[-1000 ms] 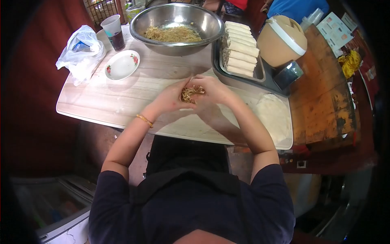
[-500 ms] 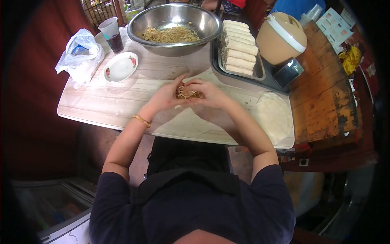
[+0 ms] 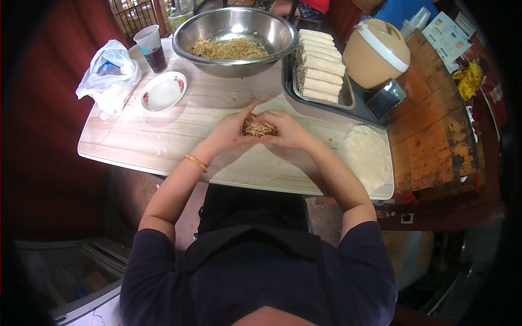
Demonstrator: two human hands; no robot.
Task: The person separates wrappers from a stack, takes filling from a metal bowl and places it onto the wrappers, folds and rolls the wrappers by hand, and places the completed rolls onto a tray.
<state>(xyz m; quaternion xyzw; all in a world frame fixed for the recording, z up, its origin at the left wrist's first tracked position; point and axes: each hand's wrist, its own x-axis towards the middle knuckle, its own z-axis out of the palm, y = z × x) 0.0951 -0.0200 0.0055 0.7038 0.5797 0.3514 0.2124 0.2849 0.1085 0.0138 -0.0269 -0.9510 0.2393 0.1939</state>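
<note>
Two cupped bare hands, left hand (image 3: pixel 225 131) and right hand (image 3: pixel 291 131), enclose a clump of pale brown shredded food (image 3: pixel 260 128) at the frame's centre; their fingers curl round it, though hidden tips leave any pinch unclear. Even, gentle pressure from both sides should keep the clump tidy. Compared with half a second ago, more of it shows between the hands. Beyond, upper centre, a wide stainless-steel bowl (image 3: pixel 236 69) holds similar loose shreds (image 3: pixel 231 48).
</note>
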